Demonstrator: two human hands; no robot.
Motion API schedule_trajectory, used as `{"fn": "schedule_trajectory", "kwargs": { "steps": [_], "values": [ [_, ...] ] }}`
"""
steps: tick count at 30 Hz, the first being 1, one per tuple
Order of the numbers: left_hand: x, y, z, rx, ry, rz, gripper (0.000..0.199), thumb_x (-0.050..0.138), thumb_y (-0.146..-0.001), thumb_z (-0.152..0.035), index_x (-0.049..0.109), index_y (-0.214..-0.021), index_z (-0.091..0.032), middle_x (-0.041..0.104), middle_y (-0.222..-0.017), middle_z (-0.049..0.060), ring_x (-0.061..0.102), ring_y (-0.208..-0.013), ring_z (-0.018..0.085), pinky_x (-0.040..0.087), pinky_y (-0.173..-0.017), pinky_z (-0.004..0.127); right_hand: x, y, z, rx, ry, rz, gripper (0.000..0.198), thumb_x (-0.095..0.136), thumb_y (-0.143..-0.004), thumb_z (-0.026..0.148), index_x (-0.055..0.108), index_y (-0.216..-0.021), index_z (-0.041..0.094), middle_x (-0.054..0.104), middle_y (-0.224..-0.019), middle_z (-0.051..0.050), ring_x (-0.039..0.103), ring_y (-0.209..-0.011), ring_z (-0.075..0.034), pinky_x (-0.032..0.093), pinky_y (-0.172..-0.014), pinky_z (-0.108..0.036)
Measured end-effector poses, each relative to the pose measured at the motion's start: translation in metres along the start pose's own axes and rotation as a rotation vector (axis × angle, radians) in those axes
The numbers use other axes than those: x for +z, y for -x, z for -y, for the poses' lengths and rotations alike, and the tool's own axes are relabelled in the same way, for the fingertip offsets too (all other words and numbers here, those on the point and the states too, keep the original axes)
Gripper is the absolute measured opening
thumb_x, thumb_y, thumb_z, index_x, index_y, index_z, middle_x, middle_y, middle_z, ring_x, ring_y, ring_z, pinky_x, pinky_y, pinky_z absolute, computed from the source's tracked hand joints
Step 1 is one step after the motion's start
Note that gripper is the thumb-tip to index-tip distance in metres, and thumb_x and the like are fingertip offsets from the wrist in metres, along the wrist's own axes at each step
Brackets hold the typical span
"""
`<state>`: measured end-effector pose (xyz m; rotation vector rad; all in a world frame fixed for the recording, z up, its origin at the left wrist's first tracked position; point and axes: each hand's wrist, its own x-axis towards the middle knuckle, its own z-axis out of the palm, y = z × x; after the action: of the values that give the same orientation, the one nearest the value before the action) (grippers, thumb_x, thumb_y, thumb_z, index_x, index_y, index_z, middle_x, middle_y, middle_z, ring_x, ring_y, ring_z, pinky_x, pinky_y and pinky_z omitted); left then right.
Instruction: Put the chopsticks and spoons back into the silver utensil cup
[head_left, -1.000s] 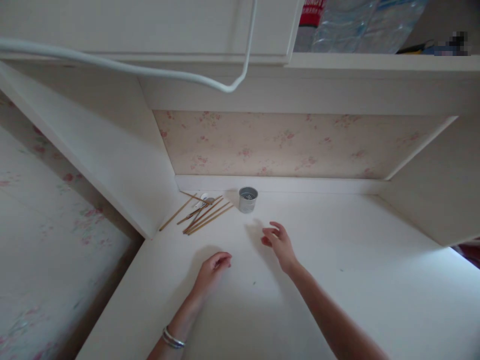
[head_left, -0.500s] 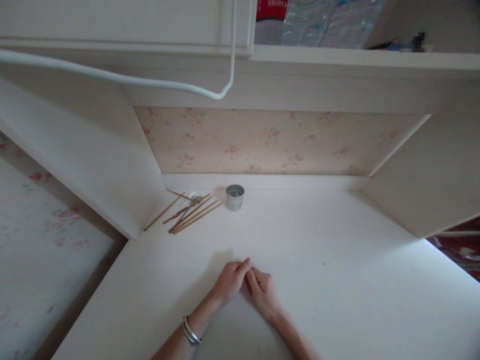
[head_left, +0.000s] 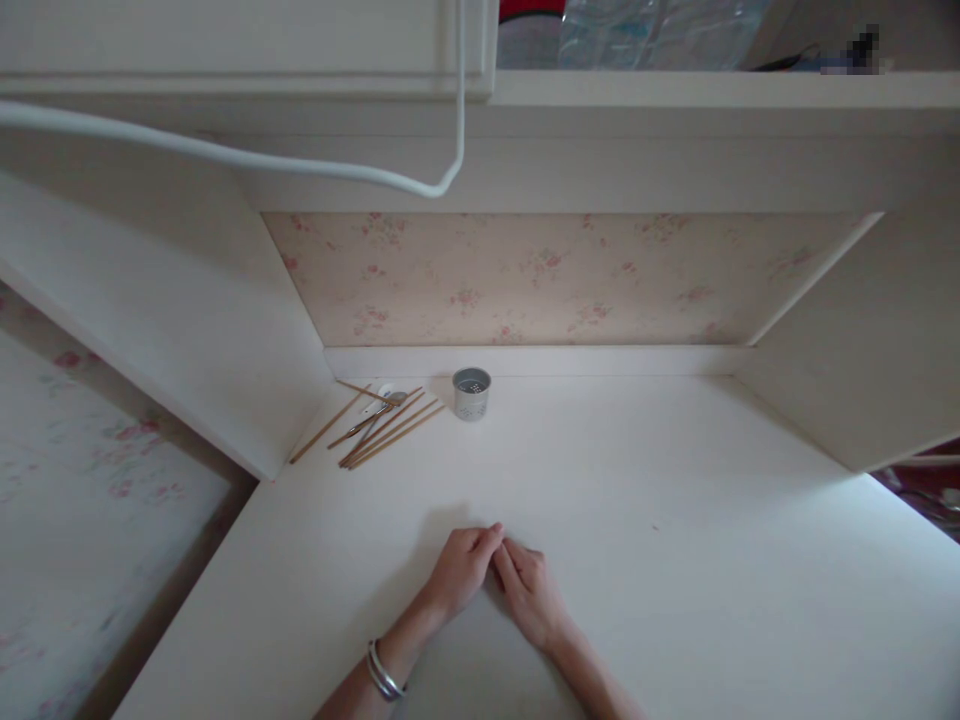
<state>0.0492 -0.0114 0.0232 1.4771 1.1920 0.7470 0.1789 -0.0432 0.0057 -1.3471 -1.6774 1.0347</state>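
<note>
My left hand [head_left: 463, 570] and my right hand [head_left: 529, 590] rest together on the white desk [head_left: 645, 620], touching at the thumbs and fingertips. Both have their fingers curled closed, and no object shows in either. A silver bangle [head_left: 384, 672] circles my left wrist. Beyond the hands, near the back edge, a small grey perforated metal cup [head_left: 471, 396] stands upright. Several wooden chopsticks [head_left: 394, 440] lie loosely to its left, some crossing. Among them are a metal spoon [head_left: 394, 398] and a white spoon [head_left: 372, 406], partly covered.
White side panels [head_left: 847, 350] and a flower-patterned back wall [head_left: 570, 280] enclose the desk. Overhead runs a shelf [head_left: 675, 90] holding clear plastic packaging [head_left: 652, 35]. A white cable [head_left: 315, 168] hangs across the upper left.
The view has shifted slightly, so the shelf sits higher in the picture. My hands stay clasped together, and the cup, spoons and chopsticks lie as before.
</note>
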Motion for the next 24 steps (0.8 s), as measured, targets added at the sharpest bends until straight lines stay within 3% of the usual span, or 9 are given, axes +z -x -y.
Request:
{"fn": "schedule_trajectory", "kwargs": {
  "steps": [24],
  "values": [
    [-0.0015,-0.0005,0.0009,0.029,-0.053,0.01,0.05,0.037,-0.092,-0.046,0.054,-0.058,-0.015,0.054,-0.057,0.001,0.046,-0.059,0.013,0.033,-0.058,0.024,-0.0009,-0.0009,0.0033,-0.017,0.057,-0.009,0.041,0.034,-0.099,0.041,0.058,-0.075,0.018,0.061,-0.068,-0.001,0.051,-0.06,-0.013,0.038,-0.061,-0.023]
  ]
}}
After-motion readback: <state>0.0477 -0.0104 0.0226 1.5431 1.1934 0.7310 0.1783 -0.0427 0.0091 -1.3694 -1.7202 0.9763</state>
